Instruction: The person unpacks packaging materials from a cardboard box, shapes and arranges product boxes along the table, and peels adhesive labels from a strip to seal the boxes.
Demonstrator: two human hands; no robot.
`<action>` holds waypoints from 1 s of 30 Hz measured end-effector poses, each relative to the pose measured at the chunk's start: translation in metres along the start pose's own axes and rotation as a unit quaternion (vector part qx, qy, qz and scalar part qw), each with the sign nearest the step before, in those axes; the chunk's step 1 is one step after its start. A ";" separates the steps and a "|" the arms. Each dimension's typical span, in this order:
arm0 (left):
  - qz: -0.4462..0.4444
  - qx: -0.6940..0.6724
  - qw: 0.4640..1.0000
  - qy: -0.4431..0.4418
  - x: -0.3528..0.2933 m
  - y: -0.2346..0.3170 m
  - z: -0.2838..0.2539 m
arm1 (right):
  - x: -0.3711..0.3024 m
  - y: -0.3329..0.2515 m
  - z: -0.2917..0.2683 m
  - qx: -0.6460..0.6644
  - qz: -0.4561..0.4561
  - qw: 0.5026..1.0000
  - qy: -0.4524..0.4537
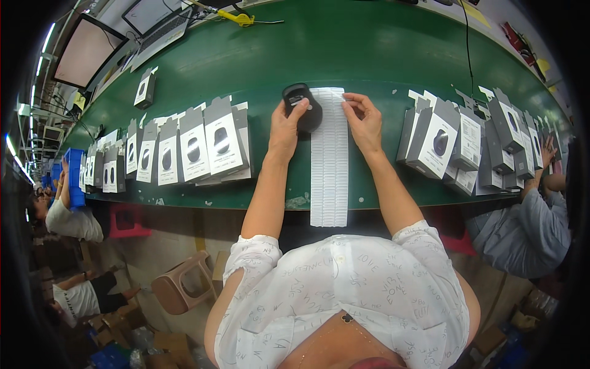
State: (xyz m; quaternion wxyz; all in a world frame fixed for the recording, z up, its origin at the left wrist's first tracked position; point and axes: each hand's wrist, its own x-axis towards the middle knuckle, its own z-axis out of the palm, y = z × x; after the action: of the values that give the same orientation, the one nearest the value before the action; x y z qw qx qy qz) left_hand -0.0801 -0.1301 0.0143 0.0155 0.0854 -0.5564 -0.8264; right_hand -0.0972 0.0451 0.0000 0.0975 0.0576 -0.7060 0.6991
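Observation:
My left hand (286, 130) is closed around a black computer mouse (312, 117). The mouse is tilted with its underside up, and my thumb lies across it. Just right of it, a long white sheet of small labels (329, 166) runs down the green table and hangs past the near edge. At the sheet's upper right corner, the thumb and forefinger of my right hand (365, 120) pinch its edge. Whether a single label is loose between those fingertips is too small to tell.
Grey-and-white mouse boxes with raised flaps stand in a row at left (193, 144) and in a cluster at right (439, 138). A lone box (145, 89) stands farther back. Beyond are a laptop (161, 37), a monitor (89, 52) and a yellow air gun (241, 18). Co-workers sit on both sides.

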 end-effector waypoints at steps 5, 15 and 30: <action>0.074 0.076 0.986 0.129 0.005 0.022 0.001 | -0.002 -0.003 0.007 0.009 0.008 1.000 -0.028; 0.113 0.334 0.913 0.206 0.158 0.008 0.054 | -0.015 0.002 0.002 0.016 -0.025 0.998 0.047; 0.038 0.766 0.586 0.260 0.233 0.225 -0.192 | -0.019 -0.004 0.009 -0.029 0.070 0.997 0.021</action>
State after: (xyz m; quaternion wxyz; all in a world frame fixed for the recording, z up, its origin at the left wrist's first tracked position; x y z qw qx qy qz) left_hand -0.2947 -0.4199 0.1228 0.1198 0.2556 -0.9587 -0.0354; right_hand -0.0781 0.0350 -0.0001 0.0650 -0.0097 -0.7259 0.6846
